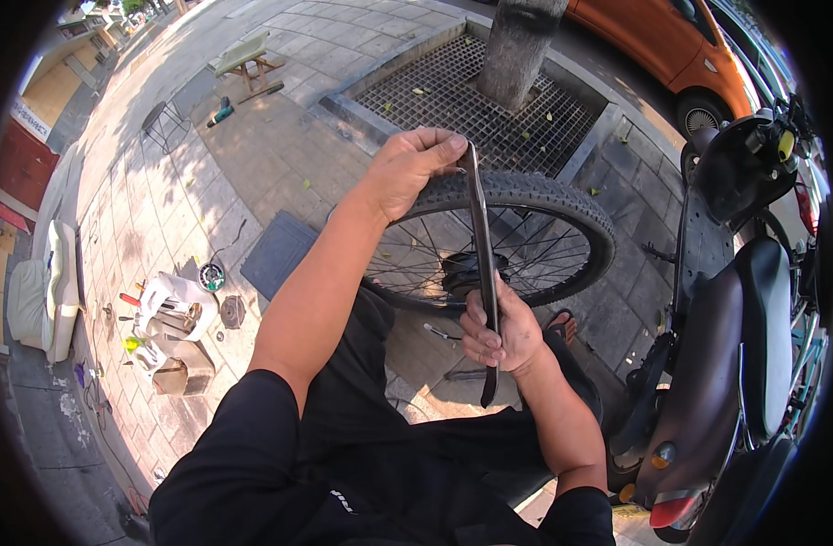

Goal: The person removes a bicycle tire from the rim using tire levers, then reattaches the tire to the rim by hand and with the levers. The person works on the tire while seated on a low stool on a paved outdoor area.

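Note:
A long dark metal bar [483, 237], like a tyre lever or pry bar, stands nearly upright in the picture before me. My left hand [412, 168] is closed, its thumb and fingers pinching the bar's upper end. Lower down, my right hand [504, 329] wraps its fingers round the bar, whose tip sticks out below. Just behind lies a bicycle wheel with a knobbly black tyre [587, 214], dark spokes and a thick black hub [462, 271]. The left hand is close to the tyre's near left edge; whether it touches is hidden.
White tool containers [175, 305] with several tools stand at left, near a dark flat mat [280, 250]. A cordless drill [221, 111] lies beside a low bench [243, 59]. A parked scooter [716, 337] flanks my right; a tree trunk [518, 55] rises from a grating [407, 86] ahead.

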A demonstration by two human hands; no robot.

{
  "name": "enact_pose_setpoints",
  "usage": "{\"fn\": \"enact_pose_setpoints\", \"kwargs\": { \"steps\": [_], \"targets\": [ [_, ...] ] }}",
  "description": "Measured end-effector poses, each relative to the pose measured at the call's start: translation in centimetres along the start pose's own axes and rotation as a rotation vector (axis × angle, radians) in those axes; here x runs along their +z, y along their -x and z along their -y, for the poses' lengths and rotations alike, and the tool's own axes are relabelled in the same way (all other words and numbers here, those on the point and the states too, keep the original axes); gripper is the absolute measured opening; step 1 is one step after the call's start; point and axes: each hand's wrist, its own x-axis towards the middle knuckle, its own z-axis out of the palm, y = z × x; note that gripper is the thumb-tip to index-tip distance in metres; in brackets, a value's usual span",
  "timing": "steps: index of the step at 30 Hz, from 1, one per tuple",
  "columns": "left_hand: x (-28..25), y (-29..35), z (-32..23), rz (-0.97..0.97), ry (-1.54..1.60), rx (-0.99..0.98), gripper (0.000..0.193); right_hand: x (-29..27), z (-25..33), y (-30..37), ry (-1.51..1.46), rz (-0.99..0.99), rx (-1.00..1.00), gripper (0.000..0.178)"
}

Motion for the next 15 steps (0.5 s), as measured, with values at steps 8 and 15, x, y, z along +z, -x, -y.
{"fn": "enact_pose_setpoints", "kwargs": {
  "steps": [8, 15],
  "targets": [
    [0.3, 0.0, 0.2, 0.016, -0.078, 0.049, 0.021, 0.3, -0.7, -0.8, 0.363, -0.420, -0.079, 0.064],
    [0.3, 0.0, 0.1, 0.023, -0.109, 0.009, 0.021, 0.0, -1.8, -1.3, 0.414, -0.498, -0.222, 0.057]
  ]
}}
